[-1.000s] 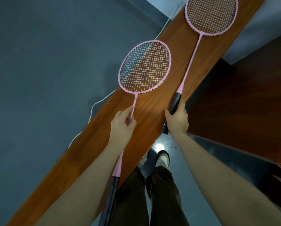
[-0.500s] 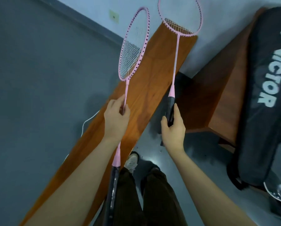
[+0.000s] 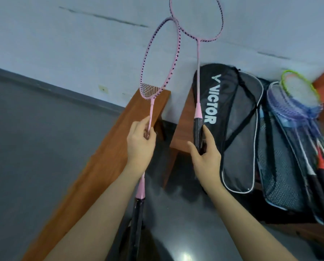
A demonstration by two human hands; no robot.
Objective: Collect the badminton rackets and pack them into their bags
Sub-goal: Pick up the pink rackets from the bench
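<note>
Your right hand (image 3: 204, 157) is the near grip, fingers curled round the black handle of a pink racket (image 3: 198, 76) pointing to 12 o'clock, and the open black bag (image 3: 232, 129) lies just at 3 o'clock, while your left hand (image 3: 140, 146) pinches the other pink racket (image 3: 157, 72).

Two brown wooden benches on a dark grey floor (image 3: 35, 147), set against a pale wall. Left bench (image 3: 93, 176) narrow and long, running diagonally from lower left up to the wall, top bare where visible. Right bench (image 3: 183, 129) largely covered: a black racket bag (image 3: 230, 129) lettered VICTOR lying flat, just beside it a second, mesh-fronted bag (image 3: 281, 178), with a cluster of rackets (image 3: 308, 117) on top, blurred, possibly four or more, handles pointing toward the viewer.
</note>
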